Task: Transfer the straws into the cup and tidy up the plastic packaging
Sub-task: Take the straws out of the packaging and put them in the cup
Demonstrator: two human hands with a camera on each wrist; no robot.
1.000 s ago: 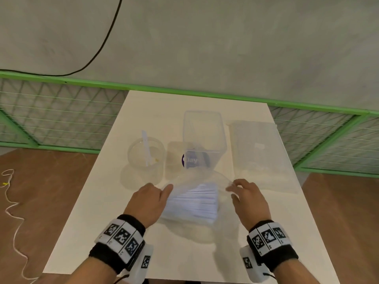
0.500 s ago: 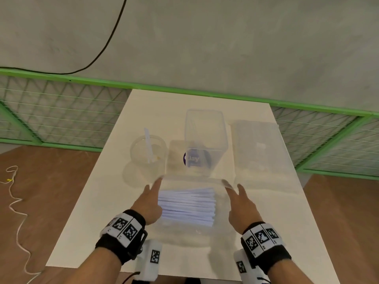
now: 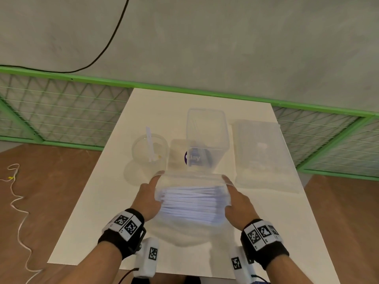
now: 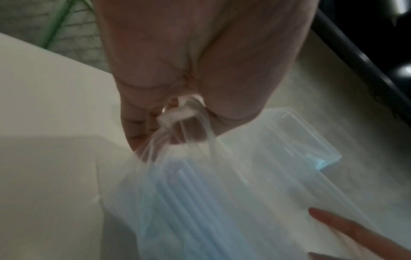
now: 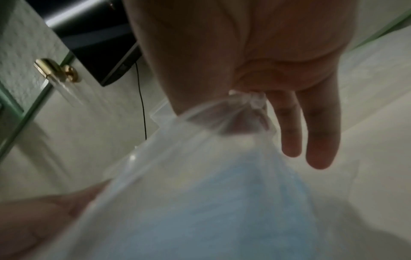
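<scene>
A clear plastic bag (image 3: pixel 192 181) full of white straws (image 3: pixel 192 203) hangs lifted above the near middle of the white table (image 3: pixel 98 212). My left hand (image 3: pixel 149 193) pinches the bag's upper left corner (image 4: pixel 177 112). My right hand (image 3: pixel 235 195) pinches its upper right corner (image 5: pixel 249 98), with two fingers hanging straight below. The straws (image 4: pixel 189 202) lie crosswise inside the bag. A round clear cup (image 3: pixel 149 150) with one straw (image 3: pixel 149 143) standing in it sits to the back left.
A tall clear square container (image 3: pixel 207 130) stands behind the bag, with a purple-labelled item (image 3: pixel 193 157) in front of it. A flat clear bag (image 3: pixel 262 152) lies at the right. A green mesh fence (image 3: pixel 61 111) runs behind the table.
Both hands took hold of the bag's top corners and lifted it off the table toward me. The straws slid to the bag's bottom.
</scene>
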